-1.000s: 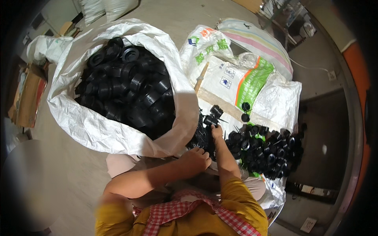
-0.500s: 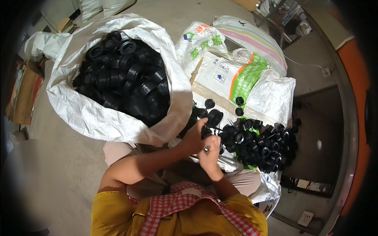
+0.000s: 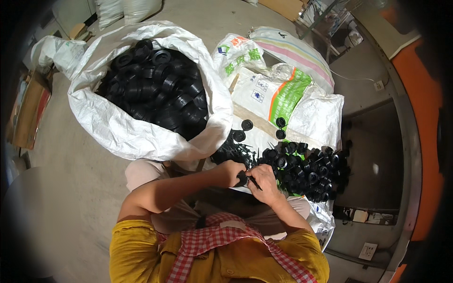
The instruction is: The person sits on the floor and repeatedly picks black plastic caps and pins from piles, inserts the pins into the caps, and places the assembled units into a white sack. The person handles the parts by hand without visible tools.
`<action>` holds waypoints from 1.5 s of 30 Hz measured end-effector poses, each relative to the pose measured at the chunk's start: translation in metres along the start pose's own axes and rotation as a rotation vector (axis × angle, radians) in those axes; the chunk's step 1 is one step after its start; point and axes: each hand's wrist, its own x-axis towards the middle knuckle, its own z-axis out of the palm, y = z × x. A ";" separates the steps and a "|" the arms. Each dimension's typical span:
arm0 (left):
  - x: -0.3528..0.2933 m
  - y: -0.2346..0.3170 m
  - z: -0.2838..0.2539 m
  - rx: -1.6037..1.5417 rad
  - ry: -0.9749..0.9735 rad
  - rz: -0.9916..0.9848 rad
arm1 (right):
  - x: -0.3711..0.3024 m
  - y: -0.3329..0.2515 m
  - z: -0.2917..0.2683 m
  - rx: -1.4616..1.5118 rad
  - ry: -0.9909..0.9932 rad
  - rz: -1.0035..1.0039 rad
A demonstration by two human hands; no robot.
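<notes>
My left hand (image 3: pixel 230 172) is closed around a small black plastic cap (image 3: pixel 241 178), partly hidden by the fingers. Right beside it, my right hand (image 3: pixel 267 185) grips a thin dark pointed tool (image 3: pixel 255 183), whose exact kind I cannot make out. The two hands almost touch in front of my lap. Just beyond them lies a heap of thin black plastic scraps (image 3: pixel 234 153). To their right spreads a pile of black flip-top caps (image 3: pixel 311 172), and a few more caps (image 3: pixel 247 125) lie apart on the white sacking.
A large open white sack (image 3: pixel 106 137) full of black threaded plastic rings (image 3: pixel 160 89) stands at the left. Printed white sacks (image 3: pixel 250 87) and a stuffed striped sack (image 3: pixel 297 47) lie ahead. A wooden strip (image 3: pixel 259 119) crosses the work surface; cardboard (image 3: pixel 28 115) leans far left.
Both hands have come slightly closer to my body, and the right has turned, showing the dark tool. The black ring beyond my left hand no longer lies there. The view has shifted a little.
</notes>
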 end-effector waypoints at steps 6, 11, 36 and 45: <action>-0.001 0.026 -0.019 0.515 0.251 0.657 | -0.005 0.021 -0.010 1.212 -0.550 0.459; 0.000 0.039 -0.048 -0.360 0.427 0.218 | -0.022 0.022 -0.007 2.010 -0.233 0.102; -0.021 0.042 -0.103 0.789 0.873 0.159 | 0.106 0.199 0.204 -0.165 -0.172 0.552; 0.009 0.038 -0.026 0.352 0.088 0.456 | 0.081 0.208 0.186 -0.022 0.088 0.537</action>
